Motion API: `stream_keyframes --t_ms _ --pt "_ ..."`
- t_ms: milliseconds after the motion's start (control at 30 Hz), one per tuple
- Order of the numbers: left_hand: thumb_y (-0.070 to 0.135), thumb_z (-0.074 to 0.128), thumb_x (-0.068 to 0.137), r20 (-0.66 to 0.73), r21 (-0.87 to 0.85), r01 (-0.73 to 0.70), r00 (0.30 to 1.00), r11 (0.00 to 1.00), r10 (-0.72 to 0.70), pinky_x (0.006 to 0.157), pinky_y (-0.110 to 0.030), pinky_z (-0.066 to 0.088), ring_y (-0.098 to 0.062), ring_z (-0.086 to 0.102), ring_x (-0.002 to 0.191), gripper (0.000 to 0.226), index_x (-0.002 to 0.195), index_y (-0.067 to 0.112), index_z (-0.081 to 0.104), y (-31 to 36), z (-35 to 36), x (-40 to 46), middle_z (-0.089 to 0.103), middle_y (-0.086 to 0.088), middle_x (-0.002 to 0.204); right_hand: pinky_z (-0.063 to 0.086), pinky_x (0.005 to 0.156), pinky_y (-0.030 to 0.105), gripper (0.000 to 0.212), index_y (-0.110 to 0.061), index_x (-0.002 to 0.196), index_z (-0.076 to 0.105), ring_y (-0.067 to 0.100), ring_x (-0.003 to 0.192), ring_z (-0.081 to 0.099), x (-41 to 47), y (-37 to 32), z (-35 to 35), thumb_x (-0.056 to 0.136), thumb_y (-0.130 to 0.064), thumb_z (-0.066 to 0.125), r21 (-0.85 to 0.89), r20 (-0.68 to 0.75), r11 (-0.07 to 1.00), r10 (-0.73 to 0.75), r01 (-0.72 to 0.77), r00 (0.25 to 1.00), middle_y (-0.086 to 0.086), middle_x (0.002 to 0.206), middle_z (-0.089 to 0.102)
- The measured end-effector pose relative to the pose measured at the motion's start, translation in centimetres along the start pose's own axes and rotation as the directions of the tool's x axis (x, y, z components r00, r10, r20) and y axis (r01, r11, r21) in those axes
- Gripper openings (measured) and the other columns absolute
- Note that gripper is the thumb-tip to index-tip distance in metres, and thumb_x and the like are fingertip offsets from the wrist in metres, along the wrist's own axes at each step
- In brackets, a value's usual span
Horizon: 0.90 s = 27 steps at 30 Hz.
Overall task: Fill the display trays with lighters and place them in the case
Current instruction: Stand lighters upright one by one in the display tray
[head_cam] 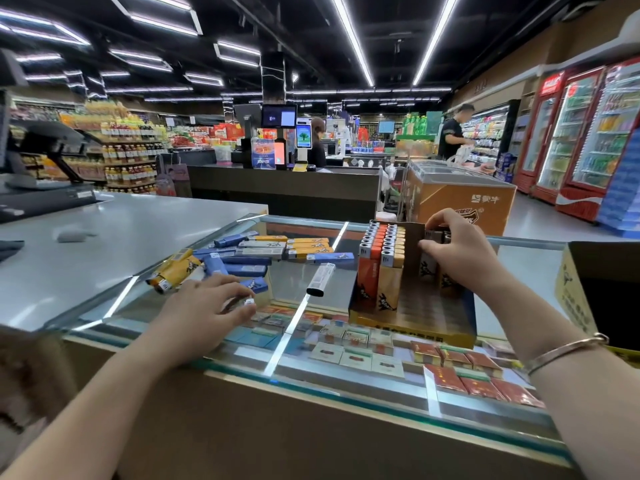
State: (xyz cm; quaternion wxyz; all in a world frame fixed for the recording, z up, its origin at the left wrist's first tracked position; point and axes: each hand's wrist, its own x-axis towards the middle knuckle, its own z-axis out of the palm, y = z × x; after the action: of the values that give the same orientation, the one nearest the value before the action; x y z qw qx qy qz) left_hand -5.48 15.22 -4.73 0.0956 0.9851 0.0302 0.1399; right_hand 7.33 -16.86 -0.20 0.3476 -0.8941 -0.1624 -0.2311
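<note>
Fingers of our right hand [450, 251] pinched a lighter [433, 237] standing in the far right of the display tray [415, 327], beside rows of orange and yellow lighters [381, 258]. Our left hand [207, 306] curled round a blue lighter [254, 287] on the glass case [294, 375]. Farther left lay loose lighters [242, 252], with one white lighter [320, 279] between pile and tray.

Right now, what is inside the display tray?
The display tray holds upright orange and yellow lighters. The right hand covers a few more; their count cannot be seen.
</note>
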Motion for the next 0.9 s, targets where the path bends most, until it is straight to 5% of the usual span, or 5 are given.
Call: stream_keyframes --t_ms 167,333,533,700,900 --pt "0.063 0.041 0.081 -0.058 -0.059 -0.012 0.998 0.998 0.009 0.089 -0.038 0.043 -0.015 0.044 0.111 0.045 0.117 0.038 0.052 0.3 0.1 0.4 0.05 0.01 0.118 0.044 0.088 0.048 0.02 -0.021 0.098 0.051 0.034 0.102 0.049 -0.1 0.0 0.0 0.083 -0.019 0.064 0.011 -0.003 1.0 0.007 -0.007 1.0 0.008 0.104 0.059" --pt "0.055 0.056 0.081 -0.044 -0.09 -0.007 0.999 0.996 0.003 0.053 -0.022 0.044 0.001 0.052 0.068 0.027 0.1 0.048 0.038 1.1 -0.3 1.2 0.053 0.019 0.078 0.043 0.084 0.041 0.019 -0.023 0.097 0.05 0.032 0.101 0.049 -0.1 0.0 0.1 0.083 -0.02 0.063 0.005 -0.011 1.0 0.005 -0.005 1.0 0.007 0.103 0.059" --pt "0.037 0.066 0.082 0.078 -0.175 0.017 0.997 0.984 -0.004 0.057 -0.022 0.042 -0.007 0.055 0.071 0.019 0.089 0.032 0.048 1.6 -0.7 2.4 0.058 0.008 0.083 0.044 0.088 0.048 0.019 -0.019 0.1 0.052 0.033 0.102 0.049 -0.1 0.0 -0.1 0.084 -0.019 0.063 0.015 -0.004 1.0 0.001 -0.001 1.0 0.008 0.104 0.058" --pt "0.021 0.068 0.082 -0.209 -0.325 -0.056 0.978 0.944 -0.014 0.059 -0.027 0.041 -0.013 0.055 0.074 0.021 0.095 0.023 0.051 0.5 -1.1 2.2 0.06 0.003 0.082 0.043 0.09 0.05 0.02 -0.016 0.101 0.053 0.034 0.104 0.049 -0.1 0.0 0.0 0.084 -0.017 0.062 0.021 -0.005 1.0 -0.014 0.014 1.0 0.01 0.107 0.059" --pt "0.018 0.062 0.083 -0.327 -0.292 0.251 0.881 0.923 -0.343 0.067 -0.037 0.044 -0.033 0.054 0.083 0.031 0.11 0.014 0.048 -2.9 -1.8 3.1 0.059 -0.011 0.094 0.042 0.092 0.05 0.019 -0.016 0.101 0.053 0.034 0.106 0.048 -0.1 -0.1 0.0 0.085 -0.016 0.061 0.033 -0.006 0.999 -0.02 0.02 1.0 0.009 0.108 0.059"
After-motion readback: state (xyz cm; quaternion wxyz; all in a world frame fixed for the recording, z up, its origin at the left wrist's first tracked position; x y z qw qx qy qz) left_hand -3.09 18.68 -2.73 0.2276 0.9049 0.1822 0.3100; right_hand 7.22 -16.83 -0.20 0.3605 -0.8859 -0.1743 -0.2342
